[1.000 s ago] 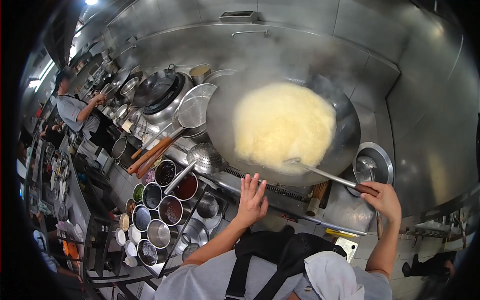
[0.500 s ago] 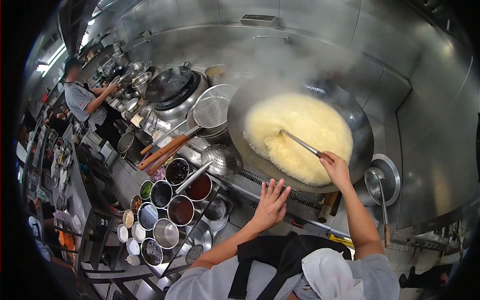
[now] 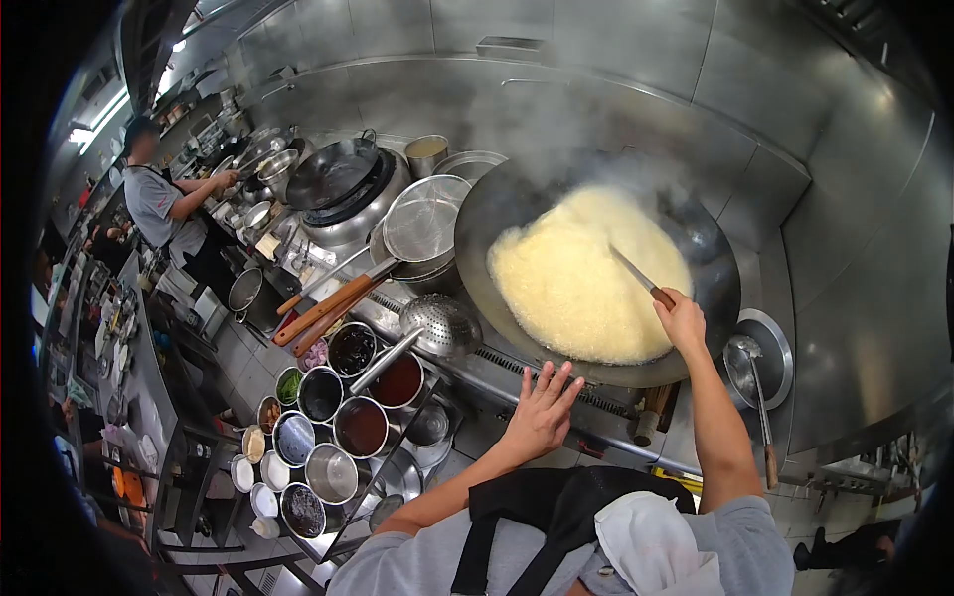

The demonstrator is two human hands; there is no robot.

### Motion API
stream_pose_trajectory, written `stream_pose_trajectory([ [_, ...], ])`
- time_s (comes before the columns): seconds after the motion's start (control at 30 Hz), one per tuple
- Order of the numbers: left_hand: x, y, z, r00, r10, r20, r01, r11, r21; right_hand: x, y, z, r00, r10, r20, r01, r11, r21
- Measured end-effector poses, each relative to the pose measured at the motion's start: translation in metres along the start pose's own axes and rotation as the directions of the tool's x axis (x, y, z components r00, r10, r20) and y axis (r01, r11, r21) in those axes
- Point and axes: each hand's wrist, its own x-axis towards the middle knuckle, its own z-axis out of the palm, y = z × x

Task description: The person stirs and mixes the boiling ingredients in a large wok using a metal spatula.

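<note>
Pale yellow bubbling liquid (image 3: 586, 278) fills the middle of a large steaming wok (image 3: 477, 238). My right hand (image 3: 683, 320) is closed round the wooden handle of a long metal utensil (image 3: 632, 268); its far end is sunk in the foam, so I cannot see what kind it is. My left hand (image 3: 539, 415) holds nothing. Its fingers are spread, palm down, over the front edge of the stove near the wok's rim.
Left of the wok are wire strainers (image 3: 427, 217) with wooden handles and a perforated ladle (image 3: 439, 326). Several sauce pots (image 3: 360, 425) crowd a rack at front left. A steel bowl (image 3: 780, 372) with a ladle (image 3: 763, 417) sits right. A co-worker (image 3: 164, 204) stands far left.
My right hand has moved slightly right and up, and the utensil's dipped end has shifted right through the foam. The foam's outline has changed. My left hand stays nearly in place.
</note>
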Motion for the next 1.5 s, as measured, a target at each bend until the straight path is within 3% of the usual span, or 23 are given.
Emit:
stream_pose_trajectory([
  [0.23, 0.002, 0.002, -0.001, 1.000, 0.002, -0.031, -0.006, 0.993, -0.114, -0.057, 0.006, -0.045, 0.990, 0.034, 0.139, -0.053, 0.989, 0.136],
  [0.3, 0.001, 0.000, 0.002, 0.998, -0.004, -0.055, -0.002, 0.994, -0.111, -0.078, -0.001, -0.059, 0.972, 0.040, 0.232, -0.095, 0.968, 0.231],
  [0.43, -0.001, -0.004, 0.010, 0.998, 0.051, -0.038, -0.053, 0.997, -0.048, -0.118, 0.004, -0.066, 0.972, -0.008, 0.236, -0.078, 0.932, 0.353],
  [0.53, 0.000, -0.004, 0.012, 0.997, 0.039, -0.069, -0.046, 0.993, -0.108, -0.145, -0.002, -0.085, 0.954, 0.024, 0.299, -0.147, 0.907, 0.395],
  [0.57, 0.001, -0.004, 0.013, 0.996, 0.037, -0.082, -0.046, 0.994, -0.100, -0.151, -0.014, -0.102, 0.913, 0.083, 0.398, -0.240, 0.901, 0.362],
  [0.6, 0.001, -0.004, 0.014, 0.995, 0.035, -0.097, -0.044, 0.995, -0.092, -0.159, -0.010, -0.106, 0.914, 0.099, 0.394, -0.254, 0.896, 0.365],
  [0.67, -0.001, -0.005, 0.016, 0.995, 0.039, -0.089, -0.047, 0.994, -0.098, -0.175, 0.000, -0.114, 0.922, 0.023, 0.385, -0.255, 0.785, 0.565],
  [0.7, -0.001, -0.005, 0.018, 0.995, 0.031, -0.095, -0.040, 0.995, -0.096, -0.179, 0.003, -0.129, 0.898, 0.051, 0.436, -0.276, 0.837, 0.472],
  [0.83, -0.002, -0.004, 0.019, 0.996, 0.035, -0.081, -0.041, 0.996, -0.081, -0.191, 0.020, -0.183, 0.891, 0.080, 0.448, -0.303, 0.839, 0.452],
  [0.97, -0.002, -0.003, 0.020, 0.995, 0.028, -0.093, -0.035, 0.996, -0.079, -0.193, 0.050, -0.218, 0.937, 0.075, 0.342, -0.255, 0.815, 0.520],
  [1.03, -0.001, -0.002, 0.019, 0.995, 0.021, -0.096, -0.028, 0.997, -0.069, -0.182, 0.042, -0.244, 0.958, 0.111, 0.264, -0.185, 0.943, 0.275],
  [1.2, 0.000, 0.002, 0.015, 0.997, 0.008, -0.077, -0.011, 0.999, -0.041, -0.152, 0.058, -0.246, 0.991, 0.120, 0.051, -0.122, 0.991, 0.050],
  [1.3, 0.000, 0.004, 0.017, 0.995, 0.011, -0.100, -0.014, 1.000, -0.026, -0.127, 0.089, -0.224, 0.998, 0.011, -0.062, -0.025, 0.974, -0.224],
  [1.5, 0.000, 0.010, 0.024, 0.988, -0.047, -0.147, 0.044, 0.999, -0.027, -0.061, 0.153, -0.157, 0.984, -0.158, -0.084, 0.134, 0.962, -0.240],
])
